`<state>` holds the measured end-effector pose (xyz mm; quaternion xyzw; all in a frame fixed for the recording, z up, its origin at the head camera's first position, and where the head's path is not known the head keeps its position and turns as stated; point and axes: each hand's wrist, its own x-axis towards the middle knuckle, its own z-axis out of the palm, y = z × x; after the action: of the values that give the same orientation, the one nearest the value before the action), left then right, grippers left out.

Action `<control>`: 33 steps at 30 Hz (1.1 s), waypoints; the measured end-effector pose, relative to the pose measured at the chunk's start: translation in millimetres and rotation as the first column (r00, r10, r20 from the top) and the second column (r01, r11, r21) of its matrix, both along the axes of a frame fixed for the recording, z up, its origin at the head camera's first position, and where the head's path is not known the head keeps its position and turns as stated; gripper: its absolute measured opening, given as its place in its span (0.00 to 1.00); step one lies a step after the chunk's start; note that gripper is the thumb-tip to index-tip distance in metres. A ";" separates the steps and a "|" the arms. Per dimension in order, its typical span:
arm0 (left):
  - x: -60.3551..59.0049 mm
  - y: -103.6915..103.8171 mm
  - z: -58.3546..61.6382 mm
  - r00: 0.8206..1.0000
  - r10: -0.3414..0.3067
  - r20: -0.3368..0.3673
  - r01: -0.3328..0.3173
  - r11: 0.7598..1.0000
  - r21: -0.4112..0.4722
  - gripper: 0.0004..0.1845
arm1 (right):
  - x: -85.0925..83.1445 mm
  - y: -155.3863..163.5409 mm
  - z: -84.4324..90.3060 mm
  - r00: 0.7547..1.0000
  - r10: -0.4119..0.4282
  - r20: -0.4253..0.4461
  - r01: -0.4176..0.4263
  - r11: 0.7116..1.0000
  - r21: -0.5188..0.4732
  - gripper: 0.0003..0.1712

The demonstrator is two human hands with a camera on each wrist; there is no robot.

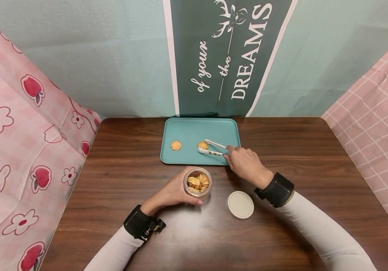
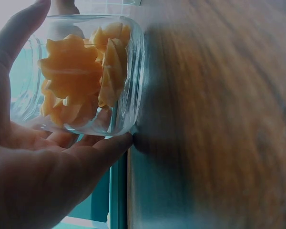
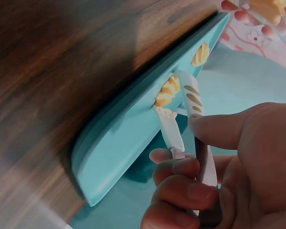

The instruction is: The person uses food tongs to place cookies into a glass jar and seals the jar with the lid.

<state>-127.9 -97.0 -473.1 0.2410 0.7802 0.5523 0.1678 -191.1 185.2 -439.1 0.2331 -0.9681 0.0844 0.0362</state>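
My left hand (image 1: 175,191) grips a clear glass jar (image 2: 133,95) with several swirled cookies (image 2: 69,67) inside, its open mouth facing up on the near side of the tray. In my right hand (image 1: 248,165) is a pair of white tongs (image 1: 214,153), held by the handles over the tray. The tong tips stand either side of a cookie (image 1: 202,145) on the blue-green tray (image 1: 197,128). In the right wrist view, the tips sit right by this cookie (image 3: 167,90). Another cookie (image 1: 176,145) lies on the tray's left part.
A round whitish lid (image 1: 240,205) lies on the wooden table (image 1: 119,180), right of the jar and near my right wrist. A hanging cloth (image 1: 129,75) rises behind the tray. Pink patterned cloths (image 1: 8,150) border the table's sides.
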 end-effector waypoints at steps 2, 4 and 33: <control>-0.1 -0.1 -0.2 1.000 0.002 -0.002 -0.002 1.000 -0.004 0.51 | 1.4 -2.8 0.8 1.000 -0.006 -0.002 0.006 1.000 0.009 0.12; -0.2 0.0 -0.5 1.000 0.005 0.000 -0.005 1.000 -0.008 0.52 | 2.4 -5.1 1.0 1.000 -0.011 -0.010 0.011 1.000 0.012 0.12; -1.1 0.0 -2.9 1.000 0.004 0.006 -0.004 1.000 -0.002 0.51 | 3.9 0.3 -5.3 0.990 0.068 -0.125 -0.073 0.997 -0.035 0.10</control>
<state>-128.9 -97.0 -476.0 0.2375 0.7807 0.5526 0.1693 -187.2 185.5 -444.3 0.2713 -0.9532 0.0903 0.0978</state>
